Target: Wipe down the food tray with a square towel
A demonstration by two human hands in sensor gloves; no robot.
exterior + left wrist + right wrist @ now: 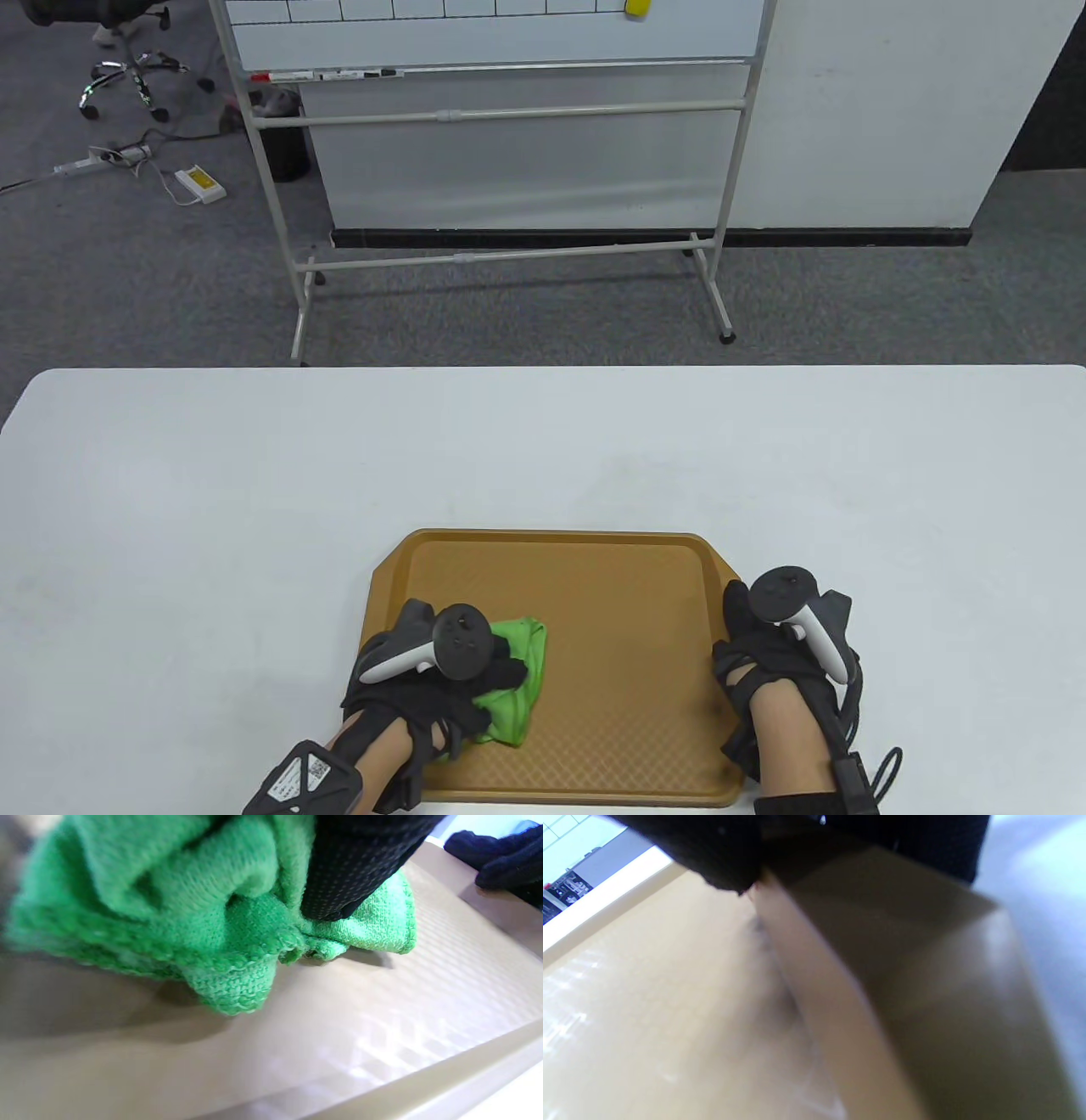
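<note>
left hand (441, 671) presses bunched green towel (517, 679) onto tray (594, 645); right hand (776, 645) grips tray's right rim

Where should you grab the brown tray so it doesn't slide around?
Probably its raised right rim, coming in from the right side. The right hand already rests there, clear of the left hand pressing the green towel near the tray's left side.

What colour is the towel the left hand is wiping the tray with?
Bright green towel, clearest in the left wrist view, bunched under the left hand on the tan tray.
</note>
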